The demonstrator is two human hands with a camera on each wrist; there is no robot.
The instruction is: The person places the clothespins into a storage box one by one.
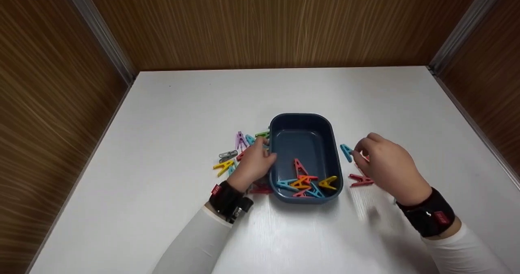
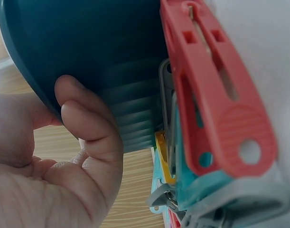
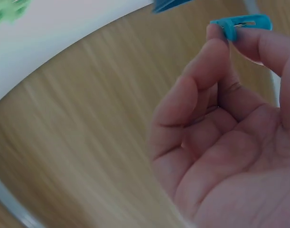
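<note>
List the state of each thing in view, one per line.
Dark blue plastic tray: upright, holding several clothes pegs.
Light blue plastic clothes peg: pinched in the right hand's fingertips, off the table.
Right hand: pinching the peg.
Left hand: curled over the tray's rim.
Loose coloured pegs: lying on the white table.

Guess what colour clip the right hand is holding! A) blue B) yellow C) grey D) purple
A: the right hand pinches a blue clip at its fingertips, just to the right of the dark blue tray; the right wrist view shows the same blue clip between finger and thumb.
</note>
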